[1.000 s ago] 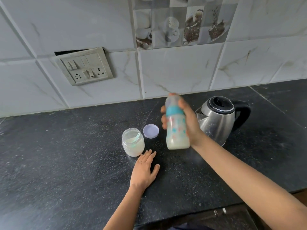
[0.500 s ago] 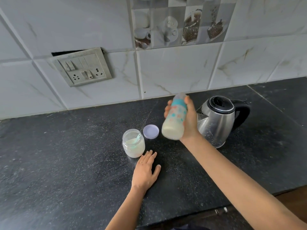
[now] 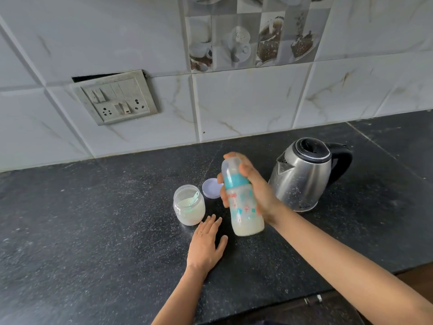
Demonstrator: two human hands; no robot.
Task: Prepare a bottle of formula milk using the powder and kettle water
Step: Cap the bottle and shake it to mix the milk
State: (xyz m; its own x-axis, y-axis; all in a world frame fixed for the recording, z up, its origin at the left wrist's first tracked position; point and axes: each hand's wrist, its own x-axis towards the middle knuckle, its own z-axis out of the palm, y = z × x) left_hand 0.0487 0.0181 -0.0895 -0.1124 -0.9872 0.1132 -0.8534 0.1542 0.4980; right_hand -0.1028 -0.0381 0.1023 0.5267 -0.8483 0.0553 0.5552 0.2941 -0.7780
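Observation:
My right hand (image 3: 255, 191) grips a capped baby bottle (image 3: 243, 207) with a teal collar and white milk in its lower part. The bottle hangs above the black counter (image 3: 93, 231), its top leaning slightly left. My left hand (image 3: 206, 242) rests flat on the counter with fingers spread, just in front of an open clear jar of white powder (image 3: 189, 208) with a small scoop inside. The jar's lilac lid (image 3: 210, 187) lies behind it. A steel kettle with a black handle (image 3: 304, 177) stands to the right, lid closed.
A tiled wall (image 3: 234, 102) rises at the back with a switch-and-socket plate (image 3: 116, 99) on the left. The counter's front edge (image 3: 304, 294) runs at the lower right, above a dark drawer front.
The bottle in my right hand has swung from tilted right and higher to lower and leaning left, milk sloshing with it. My left hand has stayed flat on the counter.

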